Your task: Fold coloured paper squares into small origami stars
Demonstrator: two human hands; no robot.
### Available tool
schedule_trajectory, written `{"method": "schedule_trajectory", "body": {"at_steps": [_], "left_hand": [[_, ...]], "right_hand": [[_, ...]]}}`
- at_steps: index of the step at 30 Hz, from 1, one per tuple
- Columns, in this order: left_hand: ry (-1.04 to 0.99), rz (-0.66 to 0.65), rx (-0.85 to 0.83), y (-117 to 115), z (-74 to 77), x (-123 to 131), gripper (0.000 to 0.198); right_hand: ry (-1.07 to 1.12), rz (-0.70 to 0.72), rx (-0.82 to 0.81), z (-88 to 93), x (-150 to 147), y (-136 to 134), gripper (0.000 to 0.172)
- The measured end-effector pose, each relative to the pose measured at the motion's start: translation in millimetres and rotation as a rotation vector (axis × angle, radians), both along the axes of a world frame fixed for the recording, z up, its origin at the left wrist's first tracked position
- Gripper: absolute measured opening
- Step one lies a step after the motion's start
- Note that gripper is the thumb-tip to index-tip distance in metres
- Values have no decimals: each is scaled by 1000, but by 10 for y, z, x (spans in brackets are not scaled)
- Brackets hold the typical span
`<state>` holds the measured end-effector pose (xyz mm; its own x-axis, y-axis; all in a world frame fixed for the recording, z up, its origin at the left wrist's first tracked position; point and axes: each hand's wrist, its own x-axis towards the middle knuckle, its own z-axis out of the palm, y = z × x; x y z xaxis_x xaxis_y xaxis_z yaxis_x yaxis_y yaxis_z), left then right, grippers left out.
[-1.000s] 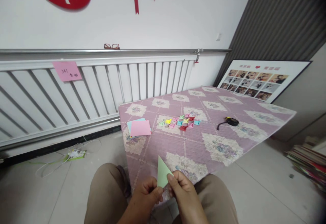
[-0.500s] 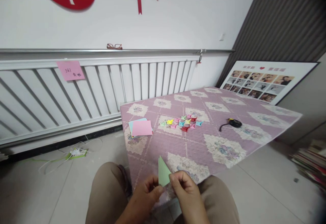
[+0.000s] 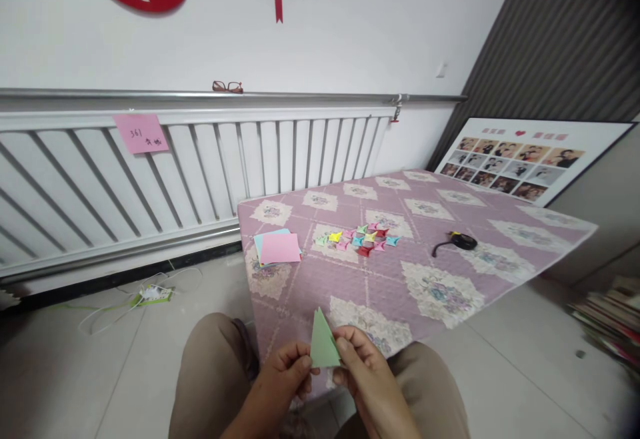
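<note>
A piece of light green paper point(image 3: 323, 344), folded into a triangle with its point upward, is held between my two hands over the near edge of the table. My left hand point(image 3: 290, 374) pinches its lower left corner. On the lower right edge, the thumb and fingers of my right hand point(image 3: 361, 366) are closed. Farther back on the table lies a group of small folded paper pieces point(image 3: 370, 236) in yellow, pink, green, red and blue. To their left rests a stack of square paper sheets point(image 3: 280, 248), pink on top with light blue beneath.
A purple floral cloth point(image 3: 365, 282) covers the table. A coiled black cable point(image 3: 463, 242) lies on its right side. Behind stand a white radiator point(image 3: 270, 159) and a framed photo board point(image 3: 520, 159). Glasses point(image 3: 227, 86) rest on the pipe; a power strip point(image 3: 155, 294) is on the floor.
The green paper has turned and now shows a wider triangle with two layers at its tip. My right hand's fingers have shifted along its right edge. The view has shifted slightly.
</note>
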<state>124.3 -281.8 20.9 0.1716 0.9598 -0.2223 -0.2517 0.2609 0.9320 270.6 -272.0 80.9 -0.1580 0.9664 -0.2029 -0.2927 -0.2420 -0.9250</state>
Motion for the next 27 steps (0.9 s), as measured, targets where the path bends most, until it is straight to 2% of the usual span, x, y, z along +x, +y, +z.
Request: {"method": "schedule_trajectory", "body": {"at_steps": [5, 9, 15, 18, 21, 27], "left_hand": [[5, 8, -4, -14, -36, -1, 40], [-52, 45, -13, 0, -36, 15, 40], [-218, 133, -46, -19, 103, 40, 31], [-324, 166, -57, -41, 166, 38, 34], [-381, 190, -85, -58, 185, 28, 37], [-463, 173, -131, -74, 215, 5, 27]], "right_hand": [[91, 59, -51, -2, -36, -2, 30], [41, 61, -26, -67, -52, -2, 31], [-14, 104, 19, -122, -44, 9, 31], [-27, 114, 19, -137, -29, 2, 30], [-42, 121, 16, -162, -18, -6, 31], [-37, 122, -19, -176, -7, -29, 32]]}}
